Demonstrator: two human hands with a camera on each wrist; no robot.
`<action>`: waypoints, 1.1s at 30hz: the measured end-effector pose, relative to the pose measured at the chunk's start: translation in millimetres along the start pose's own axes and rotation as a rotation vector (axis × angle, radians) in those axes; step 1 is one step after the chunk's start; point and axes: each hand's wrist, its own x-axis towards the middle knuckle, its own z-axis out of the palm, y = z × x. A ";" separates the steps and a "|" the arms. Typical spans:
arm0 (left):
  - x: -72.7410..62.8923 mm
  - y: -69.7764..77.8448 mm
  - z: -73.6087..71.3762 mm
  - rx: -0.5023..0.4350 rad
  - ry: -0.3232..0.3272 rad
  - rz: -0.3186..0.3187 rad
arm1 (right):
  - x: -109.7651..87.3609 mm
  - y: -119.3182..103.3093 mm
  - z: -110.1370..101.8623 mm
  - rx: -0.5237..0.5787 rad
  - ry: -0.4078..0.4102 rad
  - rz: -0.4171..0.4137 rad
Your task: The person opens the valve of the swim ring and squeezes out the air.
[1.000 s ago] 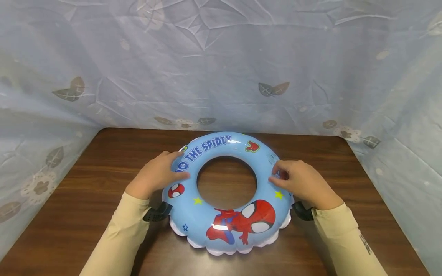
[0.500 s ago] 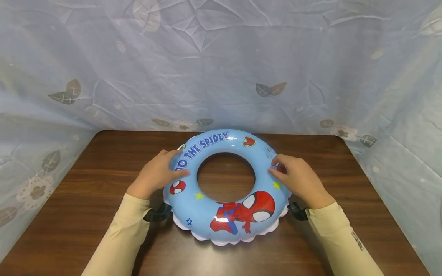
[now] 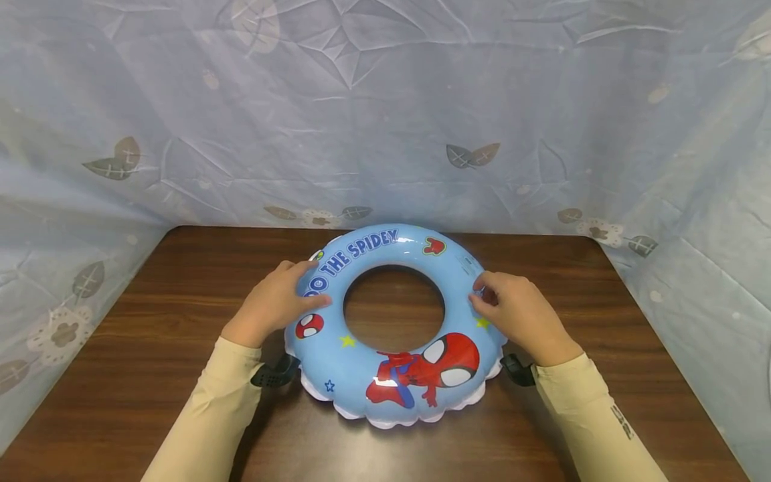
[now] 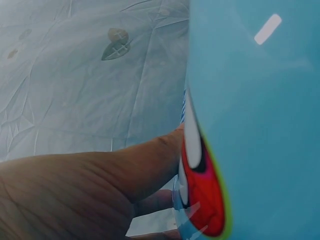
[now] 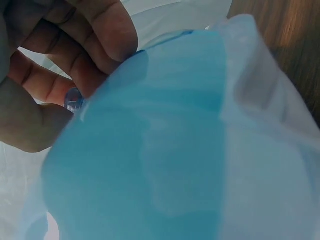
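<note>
On the dark brown wood-grain table [image 3: 181, 321], head view: light-blue inflatable plastic ring with a scalloped white edge [image 3: 358, 371], set between the two hands. Left hand [image 3: 271, 304] angled inward, thumb and fingers spread wide, laid against the tube's left side. Right hand [image 3: 521, 311] bent at the wrist over the tube's right side, fingers curled, thumb drawn toward them. Blue block lettering [image 3: 364, 248] on the tube reads "THE SPIDEY"; letters before it not fully legible. Dark marking [image 3: 622, 422] on the right pale-yellow sleeve [image 3: 587, 408]: not readable.

Left wrist view: thumb nearly straight, its tip at the ring's side beside a red-and-white printed patch with green border [image 4: 207, 200]; other fingers largely hidden.

Right wrist view: thumb and a finger pinch a small clear plastic nub [image 5: 74, 100] at the tube's surface; other fingertips lie against the blue plastic.
</note>
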 end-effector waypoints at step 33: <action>0.9 0.7 0.2 0.020 0.000 0.002 | -1.2 1.3 4.7 -0.011 0.024 -0.030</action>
